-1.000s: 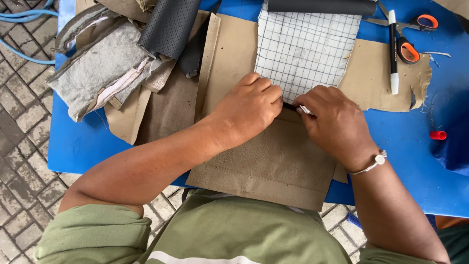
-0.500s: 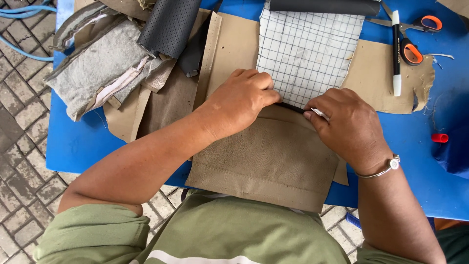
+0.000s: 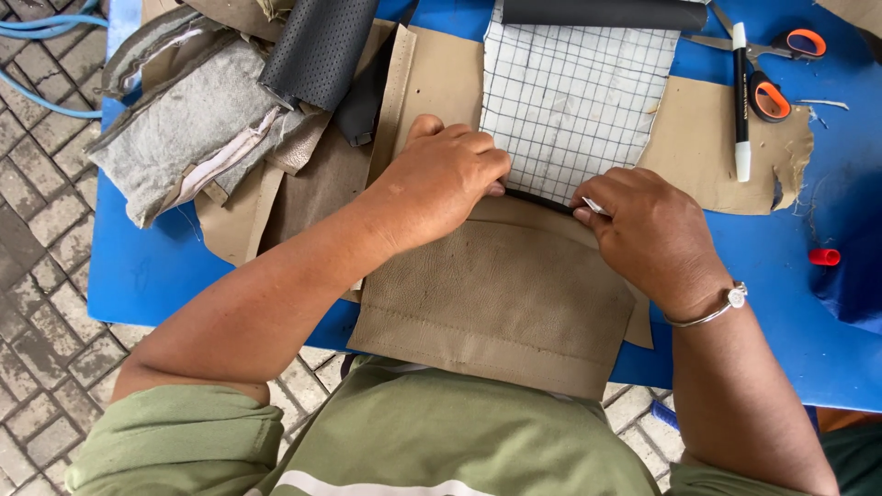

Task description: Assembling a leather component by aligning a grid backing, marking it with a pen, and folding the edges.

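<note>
A blue table (image 3: 165,276) is seen from above, with most of its middle covered by a large tan leather panel (image 3: 496,303) that hangs over the near edge toward the person's green shirt (image 3: 459,441). The panel shows a matt, slightly grained surface, a stitched seam running parallel to its lower edge, and a fold or overlap along its upper edge where both hands are placed. Behind it, touching that upper edge, a white sheet ruled with a dark grid (image 3: 579,101) is laid over a further tan piece (image 3: 717,156) with a ragged right edge. The left hand (image 3: 441,179) is pressed down on the panel's upper edge, its fingers curled together and its fingertips held against the lower left corner of the gridded sheet. The right hand (image 3: 643,230) is set just to the right of it, closed, with thumb and forefinger pinching a small pale, thin item (image 3: 593,207) at the seam; what that item is cannot be told. A thin dark strip is visible between the two hands, along the join of sheet and panel. At the far left a heap of grey felt-backed pieces (image 3: 184,129) is piled, with a roll of black perforated material (image 3: 317,50) resting on it. A dark roll (image 3: 606,13) lies along the top edge of the gridded sheet. To the right, well apart from the hands, a black and white marker pen (image 3: 740,92) and scissors with orange handles (image 3: 772,73) are laid side by side, and a small red cap (image 3: 824,257) lies alone on the bare table.
</note>
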